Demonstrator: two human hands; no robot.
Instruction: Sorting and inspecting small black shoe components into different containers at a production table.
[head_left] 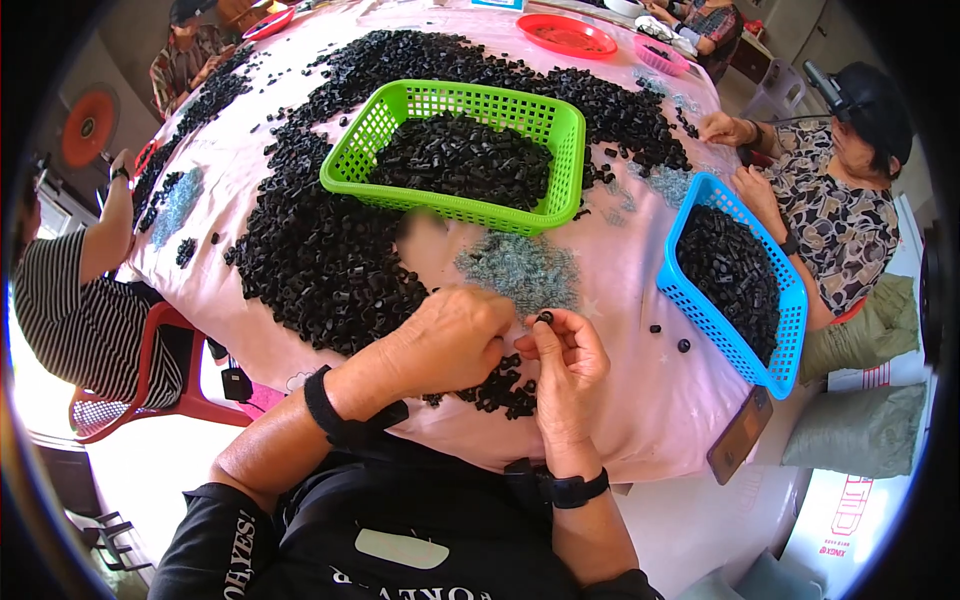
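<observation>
My right hand (572, 362) pinches a small round black part (545, 316) between thumb and fingertips. Close beside it, my left hand (455, 335) is closed with its fingers curled; whatever it holds is hidden behind the knuckles. Just beyond both hands lies a heap of small pale grey-blue pieces (520, 272). A cluster of black parts (500, 393) sits on the pink cloth beneath my wrists. To the left spreads a large pile of black parts (310, 265). Farther back, a green basket (430, 204) holds many more.
At the right, a blue basket (715, 328) full of black parts stands near the table edge, with a phone (740, 435) nearby. Co-workers sit around the table: one in a patterned top (840, 200), another in stripes (95, 330). A red tray (567, 38) lies at the back.
</observation>
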